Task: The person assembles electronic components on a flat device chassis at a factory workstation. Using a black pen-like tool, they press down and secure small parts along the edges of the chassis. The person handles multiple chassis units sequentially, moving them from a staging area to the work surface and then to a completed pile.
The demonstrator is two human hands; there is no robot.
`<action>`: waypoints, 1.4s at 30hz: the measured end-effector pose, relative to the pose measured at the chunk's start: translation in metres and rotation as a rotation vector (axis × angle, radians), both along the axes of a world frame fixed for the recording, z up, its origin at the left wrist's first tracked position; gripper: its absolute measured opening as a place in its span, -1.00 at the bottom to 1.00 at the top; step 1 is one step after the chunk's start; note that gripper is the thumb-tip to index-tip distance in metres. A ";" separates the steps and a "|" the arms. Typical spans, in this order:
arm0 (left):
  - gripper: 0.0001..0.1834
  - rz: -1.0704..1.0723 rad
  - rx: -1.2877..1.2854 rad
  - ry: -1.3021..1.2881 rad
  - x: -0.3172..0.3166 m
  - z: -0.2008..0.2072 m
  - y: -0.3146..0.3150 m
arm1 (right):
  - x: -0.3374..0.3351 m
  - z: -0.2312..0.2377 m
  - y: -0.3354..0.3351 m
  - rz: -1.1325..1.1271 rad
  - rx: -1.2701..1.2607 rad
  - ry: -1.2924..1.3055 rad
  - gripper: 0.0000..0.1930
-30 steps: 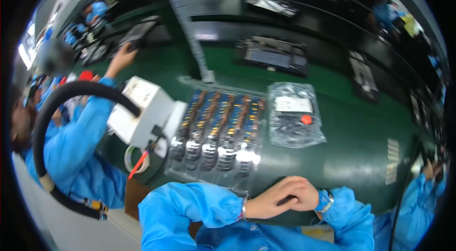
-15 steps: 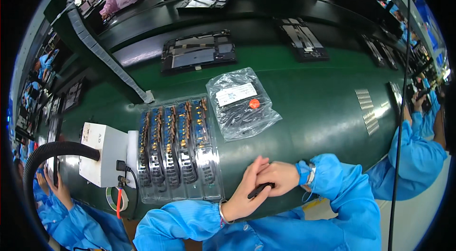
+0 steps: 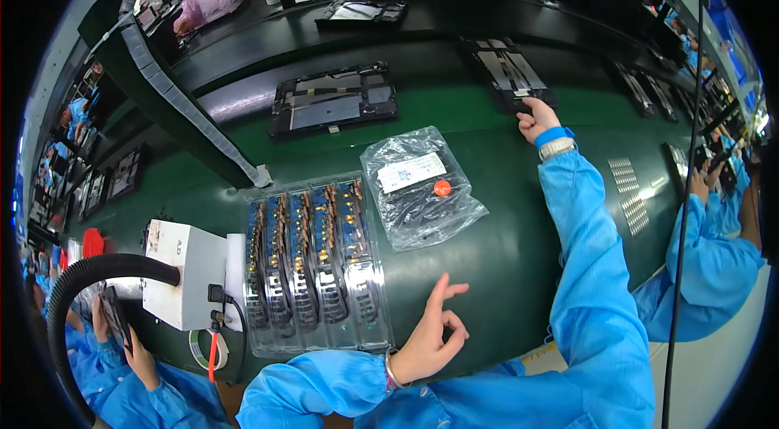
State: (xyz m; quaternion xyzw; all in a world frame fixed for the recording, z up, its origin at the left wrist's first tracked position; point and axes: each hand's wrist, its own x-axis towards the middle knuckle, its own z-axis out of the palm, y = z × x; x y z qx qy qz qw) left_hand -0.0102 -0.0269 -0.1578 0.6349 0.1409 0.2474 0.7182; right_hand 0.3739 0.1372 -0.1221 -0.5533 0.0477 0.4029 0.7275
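Observation:
My right hand [image 3: 538,120] is stretched far forward to the near edge of an opened black tablet housing [image 3: 519,72] with silvery panels. Its fingertips overlap that edge, fingers apart; whether they touch it cannot be made out. Low in the middle, my left hand [image 3: 428,348] hovers over the green table with its fingers spread and bent, holding nothing. Beside it on the left lies a clear plastic tray [image 3: 375,291] holding rows of blue-and-copper circuit parts [image 3: 302,242]. A clear bag [image 3: 422,214] of dark parts, with a white label and an orange dot, rests behind my left hand.
A white box [image 3: 182,275] with a black corrugated hose [image 3: 105,264] stands at left, a tape roll [image 3: 203,348] below it. Another tablet housing [image 3: 333,98] lies further back. A perforated silvery strip [image 3: 629,195] lies right. A black cable [image 3: 686,210] hangs there; co-workers sit both sides.
My hands, together around a small black object before, have parted. My right hand has gone forward to the tablet housing; the black object no longer shows. The view has shifted slightly.

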 end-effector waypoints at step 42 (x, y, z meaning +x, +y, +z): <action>-0.68 0.222 1.326 0.021 0.073 0.025 -0.100 | 0.015 0.003 -0.179 0.634 -0.511 -1.577 -0.64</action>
